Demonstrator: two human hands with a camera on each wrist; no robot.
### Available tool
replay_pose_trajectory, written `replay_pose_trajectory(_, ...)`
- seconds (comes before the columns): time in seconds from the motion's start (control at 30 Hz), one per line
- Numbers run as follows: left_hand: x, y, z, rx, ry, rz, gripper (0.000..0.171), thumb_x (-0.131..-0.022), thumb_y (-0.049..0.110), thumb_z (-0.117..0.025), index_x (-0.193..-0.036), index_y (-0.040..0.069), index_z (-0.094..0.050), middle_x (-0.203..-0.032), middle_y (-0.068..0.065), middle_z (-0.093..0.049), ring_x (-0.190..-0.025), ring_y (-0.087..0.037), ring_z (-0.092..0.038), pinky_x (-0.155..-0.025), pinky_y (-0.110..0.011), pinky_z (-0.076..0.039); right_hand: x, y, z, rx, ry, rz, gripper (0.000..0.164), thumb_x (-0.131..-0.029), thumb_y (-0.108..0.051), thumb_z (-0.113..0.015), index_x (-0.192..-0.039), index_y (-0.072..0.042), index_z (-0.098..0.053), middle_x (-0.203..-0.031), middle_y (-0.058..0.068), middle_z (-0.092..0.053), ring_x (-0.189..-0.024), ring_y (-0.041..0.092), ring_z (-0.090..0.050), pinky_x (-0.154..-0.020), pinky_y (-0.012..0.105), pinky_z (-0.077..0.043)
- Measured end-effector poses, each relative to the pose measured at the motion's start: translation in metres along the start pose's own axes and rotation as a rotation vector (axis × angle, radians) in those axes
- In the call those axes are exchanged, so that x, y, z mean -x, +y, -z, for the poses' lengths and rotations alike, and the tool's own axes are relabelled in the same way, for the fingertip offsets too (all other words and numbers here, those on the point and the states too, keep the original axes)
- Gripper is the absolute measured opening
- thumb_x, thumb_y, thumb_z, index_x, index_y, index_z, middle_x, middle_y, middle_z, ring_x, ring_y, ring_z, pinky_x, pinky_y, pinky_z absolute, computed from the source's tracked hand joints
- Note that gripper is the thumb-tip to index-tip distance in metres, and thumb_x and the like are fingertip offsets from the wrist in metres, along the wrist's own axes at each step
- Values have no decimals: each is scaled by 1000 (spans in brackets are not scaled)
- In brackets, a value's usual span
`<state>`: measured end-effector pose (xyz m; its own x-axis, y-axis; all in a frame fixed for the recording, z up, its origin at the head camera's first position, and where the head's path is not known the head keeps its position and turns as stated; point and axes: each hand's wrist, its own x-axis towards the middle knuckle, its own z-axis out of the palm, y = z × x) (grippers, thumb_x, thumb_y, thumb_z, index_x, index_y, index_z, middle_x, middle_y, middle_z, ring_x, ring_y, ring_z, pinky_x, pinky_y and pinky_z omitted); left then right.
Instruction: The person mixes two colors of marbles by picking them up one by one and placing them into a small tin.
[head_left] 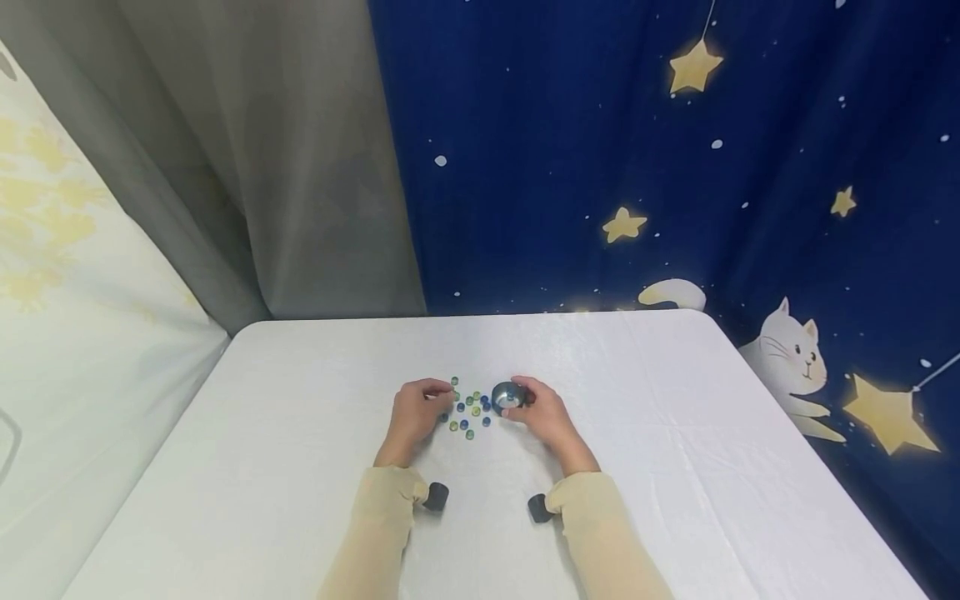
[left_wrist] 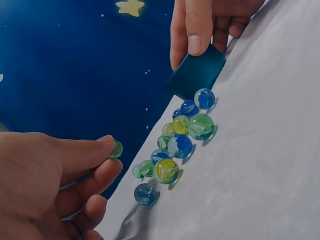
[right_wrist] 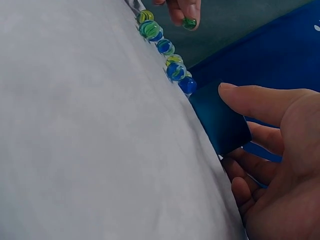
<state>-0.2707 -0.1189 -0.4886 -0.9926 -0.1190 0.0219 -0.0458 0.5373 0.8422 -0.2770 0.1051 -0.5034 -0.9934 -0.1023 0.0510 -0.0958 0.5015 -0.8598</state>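
Note:
My left hand (head_left: 417,412) pinches a green glass marble (left_wrist: 116,149) between thumb and forefinger, held above the table. Just right of it lies a loose group of several glass marbles (head_left: 476,411), some blue, some green, some yellow-green. At the right side of the group stands a small round dark teal metal cup (head_left: 509,397) with a shiny inside. My right hand (head_left: 548,412) grips this cup, its thumb on the near side and fingers around the far side. In the left wrist view the cup's teal wall (left_wrist: 197,72) shows close beside the nearest blue marbles.
A white cloth covers the table (head_left: 262,467). Behind it hang a grey curtain (head_left: 322,167) and a dark blue curtain (head_left: 525,167) with stars and a white cat. A dark wrist device (head_left: 437,497) sits by the left sleeve, another (head_left: 539,508) by the right.

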Motion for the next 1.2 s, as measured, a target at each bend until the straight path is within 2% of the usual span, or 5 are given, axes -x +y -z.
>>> replay_pose_trajectory(0.37, 2, 5, -3, 40, 17, -23, 17, -90, 22, -69, -106, 17, -74, -98, 2, -68, -84, -17, -54, -73, -32, -42, 2, -2, 1, -6, 1, -17, 60, -77, -11, -80, -133, -10, -58, -121, 12, -62, -110, 30, -56, -95, 50, -42)
replay_pose_trajectory(0.67, 7, 8, -9, 59, 32, -49, 16, -90, 23, -69, -104, 19, -74, -98, 2, -69, -82, -17, -54, -72, -33, -41, 5, -4, 3, -9, -1, -31, 59, -78, -13, -80, -133, -10, -58, -121, 11, -62, -110, 29, -56, -95, 49, -43)
replay_pose_trajectory(1.0, 9, 14, -18, 93, 49, -83, 13, -89, 23, -71, -102, 20, -74, -100, 4, -69, -92, -16, -60, -84, -37, -46, 7, -4, 4, -5, 7, -18, 59, -77, -12, -80, -131, -9, -58, -121, 13, -62, -110, 30, -57, -95, 49, -43)
replay_pose_trajectory(1.2, 11, 19, -18, 77, 81, -111, 12, -88, 23, -73, -99, 20, -75, -94, 5, -69, -81, -16, -55, -74, -33, -43, 9, -6, 3, -8, 0, -18, 58, -78, -12, -80, -132, -9, -58, -119, 12, -62, -109, 29, -57, -94, 49, -44)
